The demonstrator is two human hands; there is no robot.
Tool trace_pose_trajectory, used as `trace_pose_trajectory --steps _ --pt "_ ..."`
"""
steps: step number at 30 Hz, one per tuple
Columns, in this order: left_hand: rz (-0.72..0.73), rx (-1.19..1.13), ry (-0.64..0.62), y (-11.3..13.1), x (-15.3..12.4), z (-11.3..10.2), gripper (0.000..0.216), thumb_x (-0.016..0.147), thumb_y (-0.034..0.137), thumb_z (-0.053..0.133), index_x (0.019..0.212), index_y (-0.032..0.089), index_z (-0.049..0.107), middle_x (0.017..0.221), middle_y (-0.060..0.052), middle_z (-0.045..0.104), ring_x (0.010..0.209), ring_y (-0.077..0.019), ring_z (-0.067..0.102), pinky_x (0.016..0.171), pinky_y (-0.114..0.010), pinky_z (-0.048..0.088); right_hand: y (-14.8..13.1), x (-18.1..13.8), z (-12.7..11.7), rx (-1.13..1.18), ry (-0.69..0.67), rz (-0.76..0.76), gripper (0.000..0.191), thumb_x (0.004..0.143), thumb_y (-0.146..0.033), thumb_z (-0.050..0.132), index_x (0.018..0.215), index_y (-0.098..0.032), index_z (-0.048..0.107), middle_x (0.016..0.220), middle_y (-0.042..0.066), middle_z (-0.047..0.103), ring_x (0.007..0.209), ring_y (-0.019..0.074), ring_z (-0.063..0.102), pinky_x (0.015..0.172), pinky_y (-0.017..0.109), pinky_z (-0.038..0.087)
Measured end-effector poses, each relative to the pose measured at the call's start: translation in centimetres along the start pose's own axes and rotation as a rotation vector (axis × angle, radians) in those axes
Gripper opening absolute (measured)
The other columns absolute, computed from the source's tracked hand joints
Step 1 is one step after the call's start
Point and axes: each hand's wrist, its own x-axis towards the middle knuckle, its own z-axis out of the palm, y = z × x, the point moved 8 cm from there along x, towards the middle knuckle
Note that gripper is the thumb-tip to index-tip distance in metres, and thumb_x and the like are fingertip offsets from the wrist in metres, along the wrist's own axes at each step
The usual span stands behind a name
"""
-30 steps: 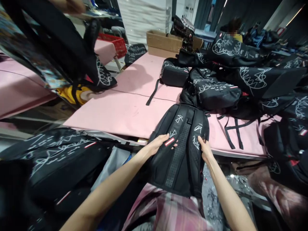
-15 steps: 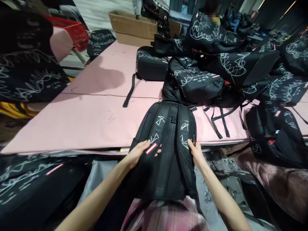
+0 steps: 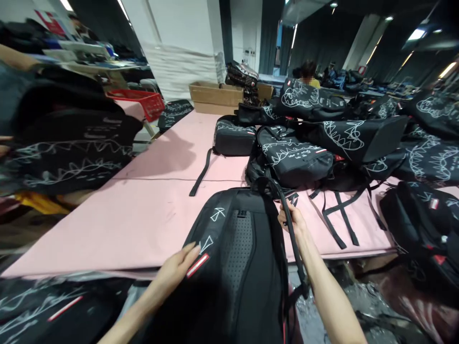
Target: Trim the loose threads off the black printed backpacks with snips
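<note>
A black backpack [image 3: 265,248] stands before me with its padded back towards me, tilted against the table edge. My left hand [image 3: 179,263] is closed at the edge of its left shoulder strap [image 3: 216,215], beside a red and white label [image 3: 197,265]; some fingertips are hidden. My right hand [image 3: 294,220] grips the right shoulder strap [image 3: 292,234], pulled up off the back panel and seen edge-on. White scribble prints mark the left strap. The lower part of the backpack is in shadow.
Black printed backpacks [image 3: 294,157] are heaped on the pink-covered table [image 3: 154,215]. Loose straps [image 3: 339,210] hang at its front edge. Another person's arm [image 3: 16,59] is at the left by a blurred backpack [image 3: 71,148]. A cardboard box [image 3: 215,98] and red basket [image 3: 152,102] stand farther back.
The right strap has been lifted away from the back panel in my right hand. My left hand has shifted to the left strap's outer edge. The view has tilted up; the backpack at left has moved.
</note>
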Motion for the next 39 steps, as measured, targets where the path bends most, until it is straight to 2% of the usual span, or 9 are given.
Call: trace_pose_trajectory --steps 3,5,10,13,18,25,29,35,39 --pt "0.219 0.221 0.16 5.5 5.1 -1.7 0.051 0.073 0.054 0.051 0.109 0.019 0.06 0.106 -0.009 0.065 0.1 -0.0296 0.058 0.091 -0.038 0.041 -0.9 2.0 -1.1 0.03 0.0 -0.023 0.022 0.067 -0.03 0.068 0.062 -0.019 0.05 0.042 -0.009 0.037 0.031 0.0036 0.02 0.029 0.018 0.017" --pt "0.376 0.281 0.151 10.1 8.6 -0.2 0.047 0.079 0.049 0.046 0.113 0.019 0.058 0.114 -0.008 0.062 0.104 -0.0269 0.057 0.093 -0.035 0.04 -1.0 2.6 -1.7 0.049 0.004 -0.021 0.016 0.068 -0.027 0.066 0.065 -0.018 0.053 0.043 -0.009 0.039 0.031 0.0032 0.018 0.029 0.018 0.017" --pt "0.748 0.271 0.011 20.0 15.6 8.6 0.042 0.083 0.038 0.046 0.119 0.018 0.055 0.124 -0.008 0.056 0.115 -0.0217 0.05 0.101 -0.031 0.033 -0.5 3.6 -2.6 0.068 -0.006 0.017 0.01 0.07 -0.024 0.063 0.073 -0.016 0.057 0.044 -0.009 0.041 0.032 0.003 0.016 0.032 0.017 0.018" --pt "0.956 0.256 -0.277 23.4 17.3 14.8 0.039 0.083 0.036 0.049 0.118 0.021 0.057 0.128 -0.004 0.053 0.12 -0.0188 0.045 0.104 -0.027 0.028 -0.1 4.4 -3.3 0.06 -0.014 0.047 0.008 0.073 -0.024 0.061 0.075 -0.017 0.057 0.044 -0.009 0.042 0.032 0.0037 0.017 0.033 0.018 0.018" --pt "0.925 0.392 -0.656 24.3 19.0 20.1 0.03 0.081 0.037 0.051 0.101 0.022 0.067 0.106 0.0 0.067 0.097 -0.0172 0.058 0.085 -0.019 0.036 0.6 5.5 -4.6 0.048 -0.017 0.103 0.003 0.073 -0.019 0.058 0.074 -0.017 0.057 0.046 -0.009 0.047 0.031 0.0035 0.016 0.032 0.018 0.019" --pt "0.763 0.6 -0.59 24.5 19.7 21.1 0.04 0.073 0.048 0.054 0.049 0.016 0.057 0.044 0.003 0.045 0.047 -0.0108 0.039 0.05 -0.024 0.024 1.0 3.9 -5.5 -0.064 -0.001 0.197 0.023 0.072 -0.035 0.065 0.077 -0.012 0.063 0.051 0.0 0.059 0.031 0.0039 0.029 0.03 0.018 0.021" --pt "0.654 0.566 -0.649 24.0 20.0 22.0 0.038 0.067 0.047 0.059 0.044 0.016 0.054 0.04 0.003 0.04 0.043 -0.0096 0.031 0.048 -0.027 0.02 0.6 0.2 -6.9 -0.235 0.062 0.12 0.046 0.073 -0.056 0.06 0.086 -0.011 0.066 0.058 0.005 0.064 0.035 0.0066 0.038 0.031 0.018 0.024" --pt "0.598 0.551 -0.648 23.6 20.8 22.1 0.036 0.065 0.045 0.06 0.045 0.015 0.057 0.041 0.002 0.041 0.044 -0.0095 0.032 0.048 -0.027 0.021 2.7 -3.9 -8.3 -0.283 0.138 0.083 0.045 0.073 -0.052 0.062 0.089 -0.01 0.066 0.064 0.007 0.067 0.033 0.0043 0.033 0.032 0.019 0.028" --pt "0.623 0.724 -0.643 23.0 20.4 22.5 0.04 0.07 0.048 0.052 0.055 0.013 0.063 0.05 -0.001 0.051 0.048 -0.0113 0.04 0.05 -0.025 0.027 1.0 -4.0 -10.1 -0.47 0.358 -0.095 0.04 0.069 -0.047 0.067 0.084 -0.011 0.068 0.072 0.008 0.068 0.048 0.011 0.051 0.046 0.024 0.041"
